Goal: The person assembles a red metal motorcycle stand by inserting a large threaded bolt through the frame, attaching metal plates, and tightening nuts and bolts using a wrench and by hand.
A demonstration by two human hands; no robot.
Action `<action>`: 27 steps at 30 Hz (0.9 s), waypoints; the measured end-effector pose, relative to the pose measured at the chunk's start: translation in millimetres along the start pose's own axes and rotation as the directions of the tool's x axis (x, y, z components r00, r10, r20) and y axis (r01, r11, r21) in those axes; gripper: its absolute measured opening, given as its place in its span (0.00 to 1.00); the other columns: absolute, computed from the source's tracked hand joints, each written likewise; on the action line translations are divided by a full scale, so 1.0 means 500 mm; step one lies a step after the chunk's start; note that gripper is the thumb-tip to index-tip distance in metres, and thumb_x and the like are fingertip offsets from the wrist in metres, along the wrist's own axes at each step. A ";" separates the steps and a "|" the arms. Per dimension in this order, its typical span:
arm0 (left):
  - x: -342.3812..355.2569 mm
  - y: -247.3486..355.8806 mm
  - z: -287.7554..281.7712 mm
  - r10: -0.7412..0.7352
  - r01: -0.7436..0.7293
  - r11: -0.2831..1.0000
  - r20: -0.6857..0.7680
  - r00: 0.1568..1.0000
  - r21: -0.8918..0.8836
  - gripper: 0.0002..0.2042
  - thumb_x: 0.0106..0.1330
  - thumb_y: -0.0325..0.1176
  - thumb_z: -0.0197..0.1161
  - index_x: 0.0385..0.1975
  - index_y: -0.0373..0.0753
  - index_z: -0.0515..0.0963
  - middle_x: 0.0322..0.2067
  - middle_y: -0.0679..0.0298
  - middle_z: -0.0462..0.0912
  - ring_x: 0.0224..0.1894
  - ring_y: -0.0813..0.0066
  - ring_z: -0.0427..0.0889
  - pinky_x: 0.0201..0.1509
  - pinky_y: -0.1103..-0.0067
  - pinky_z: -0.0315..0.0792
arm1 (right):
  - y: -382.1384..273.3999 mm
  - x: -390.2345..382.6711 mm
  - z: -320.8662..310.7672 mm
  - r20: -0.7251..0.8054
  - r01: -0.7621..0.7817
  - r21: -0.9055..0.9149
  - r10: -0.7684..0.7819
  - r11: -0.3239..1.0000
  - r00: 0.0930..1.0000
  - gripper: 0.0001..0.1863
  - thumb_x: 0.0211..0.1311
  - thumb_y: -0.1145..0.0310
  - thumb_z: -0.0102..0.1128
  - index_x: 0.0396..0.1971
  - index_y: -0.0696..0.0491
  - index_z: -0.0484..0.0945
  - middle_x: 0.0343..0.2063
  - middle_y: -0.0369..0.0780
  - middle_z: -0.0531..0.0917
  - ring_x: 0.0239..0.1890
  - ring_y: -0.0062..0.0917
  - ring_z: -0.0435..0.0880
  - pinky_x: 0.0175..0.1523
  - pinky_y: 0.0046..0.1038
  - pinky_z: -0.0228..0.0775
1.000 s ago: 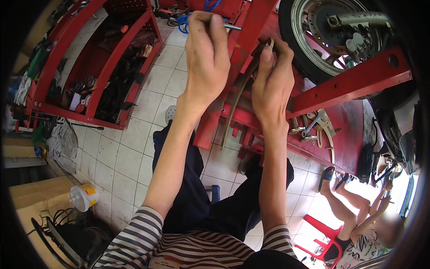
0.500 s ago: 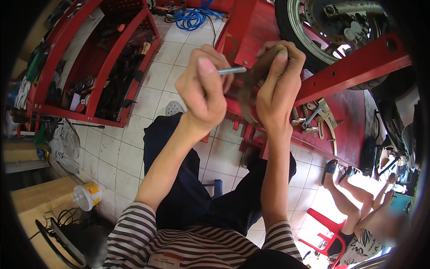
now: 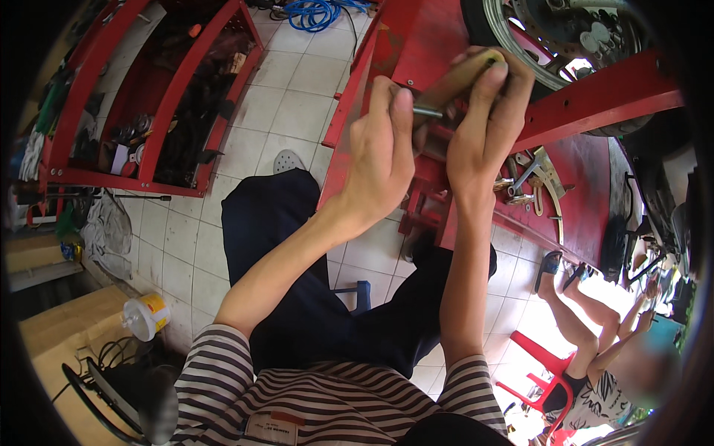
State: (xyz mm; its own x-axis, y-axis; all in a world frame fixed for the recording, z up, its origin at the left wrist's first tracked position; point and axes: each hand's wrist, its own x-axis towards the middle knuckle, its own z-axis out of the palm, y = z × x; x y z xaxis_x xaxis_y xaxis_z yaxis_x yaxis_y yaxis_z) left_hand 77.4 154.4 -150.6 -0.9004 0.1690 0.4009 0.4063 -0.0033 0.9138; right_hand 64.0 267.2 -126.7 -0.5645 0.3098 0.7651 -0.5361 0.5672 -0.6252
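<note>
Upper centre of my frame, the left hand (image 3: 383, 152) pinches a slim metal rod (image 3: 428, 111); the right hand (image 3: 487, 123) grips a curved brownish piece (image 3: 451, 83). I judge both stiff, light, best held mid-length.

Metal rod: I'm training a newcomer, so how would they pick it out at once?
Start at the red metal platform on the picture's right, then look left to the left hand. The metal rod juts rightward from its grip. Its slim, straight, silvery shape sets it apart from the broader, tan-brown strip in the right hand.
</note>
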 end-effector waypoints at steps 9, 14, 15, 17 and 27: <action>0.001 -0.009 0.001 0.102 -0.102 0.994 -0.003 0.995 0.023 0.15 0.78 0.40 0.36 0.32 0.36 0.63 0.14 0.65 0.71 0.16 0.84 0.66 0.20 0.84 0.62 | -0.024 0.006 -0.047 0.324 -0.421 0.376 0.308 0.825 0.894 0.11 0.69 0.64 0.55 0.34 0.58 0.73 0.19 0.34 0.77 0.15 0.13 0.72 0.20 0.15 0.58; 0.010 0.051 -0.032 -0.060 0.089 0.986 0.200 0.978 -0.139 0.15 0.78 0.40 0.36 0.33 0.37 0.64 0.15 0.65 0.73 0.15 0.85 0.66 0.19 0.84 0.60 | -0.088 0.006 -0.090 0.178 -0.366 0.380 0.321 0.850 0.930 0.12 0.71 0.66 0.51 0.34 0.60 0.70 0.20 0.40 0.79 0.19 0.24 0.83 0.22 0.19 0.70; 0.006 0.055 -0.034 -0.029 0.057 0.989 0.193 0.981 -0.139 0.14 0.78 0.38 0.37 0.34 0.36 0.64 0.15 0.64 0.73 0.15 0.82 0.68 0.20 0.81 0.61 | -0.111 0.004 -0.110 0.106 -0.346 0.378 0.331 0.859 0.938 0.12 0.72 0.66 0.50 0.34 0.61 0.69 0.20 0.41 0.79 0.20 0.26 0.84 0.22 0.20 0.73; -0.011 0.074 -0.056 0.026 -0.005 0.992 0.166 0.986 -0.126 0.11 0.77 0.36 0.39 0.36 0.35 0.62 0.14 0.60 0.75 0.15 0.75 0.72 0.21 0.76 0.63 | -0.163 0.020 -0.152 0.065 -0.289 0.381 0.286 0.878 0.956 0.14 0.74 0.64 0.45 0.35 0.61 0.65 0.23 0.48 0.81 0.22 0.33 0.85 0.25 0.24 0.78; -0.163 0.284 -0.131 0.079 -0.130 0.973 0.250 0.965 0.192 0.10 0.76 0.37 0.42 0.36 0.38 0.65 0.14 0.60 0.75 0.19 0.60 0.78 0.28 0.70 0.68 | -0.337 -0.147 -0.372 0.143 -0.446 0.112 0.429 0.888 0.892 0.15 0.73 0.62 0.47 0.33 0.58 0.73 0.22 0.40 0.81 0.19 0.17 0.76 0.26 0.17 0.61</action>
State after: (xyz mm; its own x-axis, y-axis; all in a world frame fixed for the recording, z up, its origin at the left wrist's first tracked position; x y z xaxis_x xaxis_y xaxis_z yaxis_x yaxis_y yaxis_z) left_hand 198.4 75.4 -49.4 -0.7977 0.4093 0.4429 0.5417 0.1637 0.8245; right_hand 312.5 290.6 -48.7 -0.8236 0.4104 0.3915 -0.2946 0.2803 -0.9136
